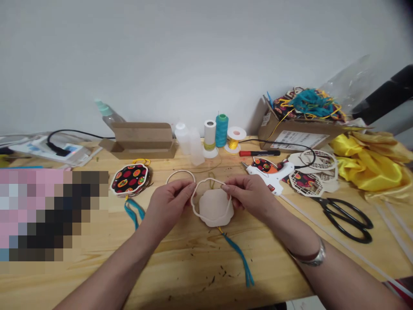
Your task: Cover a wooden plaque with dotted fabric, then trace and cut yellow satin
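Between my hands is a thin, pale wooden frame (194, 207) with a scalloped outline. My left hand (172, 204) pinches its left side, and my right hand (247, 193) pinches its upper right side. Below and partly behind the frame lies a plain pale plaque (217, 206) of similar outline. A teal tassel (240, 256) trails from its lower edge, and a yellowish cord loop (212, 178) shows at its top. Just beyond my left hand a thin round ring (180, 171) lies on the table, partly covered by my fingers.
Left stands a stack of patterned plaques (130, 179). Behind are an open cardboard box (142, 144), bottles and a teal thread spool (221, 130). To the right lie a white glue gun (269, 174), black-handled scissors (348, 219), yellow cloth (371, 161) and a filled carton (298, 135).
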Demonstrator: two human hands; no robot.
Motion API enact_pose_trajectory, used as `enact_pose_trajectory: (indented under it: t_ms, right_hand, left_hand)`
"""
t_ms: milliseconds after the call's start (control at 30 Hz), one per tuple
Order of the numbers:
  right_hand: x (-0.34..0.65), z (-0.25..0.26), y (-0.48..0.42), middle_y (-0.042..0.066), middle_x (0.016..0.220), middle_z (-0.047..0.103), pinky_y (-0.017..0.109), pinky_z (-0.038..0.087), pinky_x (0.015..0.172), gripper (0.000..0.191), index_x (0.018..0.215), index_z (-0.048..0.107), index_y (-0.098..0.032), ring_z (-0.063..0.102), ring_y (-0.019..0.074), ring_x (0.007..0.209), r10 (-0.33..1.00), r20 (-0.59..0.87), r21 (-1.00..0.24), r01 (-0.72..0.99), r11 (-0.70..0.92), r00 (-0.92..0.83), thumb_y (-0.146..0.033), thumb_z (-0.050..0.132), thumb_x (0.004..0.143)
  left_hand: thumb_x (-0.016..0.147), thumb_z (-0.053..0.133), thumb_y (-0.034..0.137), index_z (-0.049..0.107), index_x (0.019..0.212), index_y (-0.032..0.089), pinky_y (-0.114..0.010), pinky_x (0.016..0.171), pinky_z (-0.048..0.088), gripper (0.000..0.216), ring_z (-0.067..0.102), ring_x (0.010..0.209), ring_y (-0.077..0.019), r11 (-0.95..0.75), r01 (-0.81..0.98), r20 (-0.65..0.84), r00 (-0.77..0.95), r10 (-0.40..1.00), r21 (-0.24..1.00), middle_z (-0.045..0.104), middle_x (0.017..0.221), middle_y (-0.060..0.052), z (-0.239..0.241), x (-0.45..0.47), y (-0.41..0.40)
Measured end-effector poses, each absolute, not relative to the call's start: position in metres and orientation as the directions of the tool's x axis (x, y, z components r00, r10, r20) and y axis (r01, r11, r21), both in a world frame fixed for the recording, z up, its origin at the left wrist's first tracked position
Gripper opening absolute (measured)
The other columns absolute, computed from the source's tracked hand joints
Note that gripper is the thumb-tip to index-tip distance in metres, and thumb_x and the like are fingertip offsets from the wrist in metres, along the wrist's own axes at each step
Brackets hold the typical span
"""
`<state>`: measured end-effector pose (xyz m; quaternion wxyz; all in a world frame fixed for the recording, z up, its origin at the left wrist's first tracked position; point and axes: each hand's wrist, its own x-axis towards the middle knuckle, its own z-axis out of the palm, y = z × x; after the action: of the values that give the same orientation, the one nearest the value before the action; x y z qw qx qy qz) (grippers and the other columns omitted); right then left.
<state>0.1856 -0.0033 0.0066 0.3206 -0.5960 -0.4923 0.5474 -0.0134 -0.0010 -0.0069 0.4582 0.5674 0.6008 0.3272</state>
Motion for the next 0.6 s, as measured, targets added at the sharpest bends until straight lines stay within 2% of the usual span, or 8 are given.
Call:
enact_pose_trajectory:
  t_ms: [100, 233, 367, 467, 600]
  right_hand:
    - [0.188, 0.002, -0.002, -0.005, 0.045, 0.048, 0.019, 0.029, 0.038, 0.016, 0.064, 0.066, -0.015, 0.04, 0.0071, 0.039, 0.941, -0.33, -0.921, 0.246, -0.303, -0.075, -0.026, 0.061, 0.074]
    - [0.19, -0.003, -0.003, -0.005, 0.048, 0.049, 0.02, 0.028, 0.04, 0.018, 0.07, 0.07, -0.014, 0.037, 0.0071, 0.042, 0.959, -0.259, -0.924, 0.32, -0.211, -0.115, -0.028, 0.059, 0.075]
    - [0.188, -0.005, -0.005, -0.003, 0.054, 0.055, 0.021, 0.03, 0.044, 0.019, 0.076, 0.074, -0.015, 0.041, 0.0082, 0.048, 0.966, -0.195, -0.925, 0.359, -0.125, -0.167, -0.027, 0.06, 0.075]
    - [0.189, -0.004, -0.005, -0.002, 0.055, 0.056, 0.021, 0.031, 0.043, 0.021, 0.08, 0.074, -0.014, 0.041, 0.0083, 0.047, 0.957, -0.237, -0.932, 0.317, -0.176, -0.166, -0.029, 0.059, 0.076]
    - [0.199, 0.0, -0.002, -0.001, 0.066, 0.062, 0.022, 0.04, 0.049, 0.033, 0.102, 0.07, -0.013, 0.048, 0.0087, 0.051, 0.94, -0.263, -0.954, 0.204, -0.22, -0.217, -0.029, 0.064, 0.074]
  left_hand:
    - [0.077, 0.063, 0.047, 0.068, 0.073, 0.018, -0.02, 0.048, 0.034, 0.03, 0.047, 0.054, -0.0101, 0.234, 0.197, -0.255, 0.089, 0.963, 0.952, 0.062, 0.065, 0.0, -0.013, -0.019, 0.002]
    - [0.07, 0.07, 0.046, 0.072, 0.083, 0.018, -0.018, 0.043, 0.029, 0.031, 0.043, 0.05, -0.0074, 0.294, 0.106, -0.305, 0.104, 0.947, 0.95, 0.061, 0.063, 0.002, -0.01, -0.019, 0.003]
    - [0.066, 0.074, 0.039, 0.073, 0.082, 0.019, -0.018, 0.043, 0.031, 0.026, 0.044, 0.048, -0.0068, 0.306, 0.19, -0.33, 0.111, 0.937, 0.933, 0.061, 0.06, 0.003, -0.005, -0.014, -0.001]
    - [0.07, 0.069, 0.038, 0.072, 0.079, 0.018, -0.018, 0.041, 0.031, 0.021, 0.043, 0.043, -0.0073, 0.296, 0.282, -0.338, 0.111, 0.935, 0.913, 0.056, 0.052, 0.005, -0.002, -0.013, -0.002]
    - [0.073, 0.066, 0.036, 0.07, 0.084, 0.018, -0.022, 0.044, 0.039, 0.022, 0.05, 0.044, -0.0098, 0.259, 0.312, -0.296, 0.074, 0.952, 0.914, 0.06, 0.055, 0.004, -0.002, -0.014, -0.002]
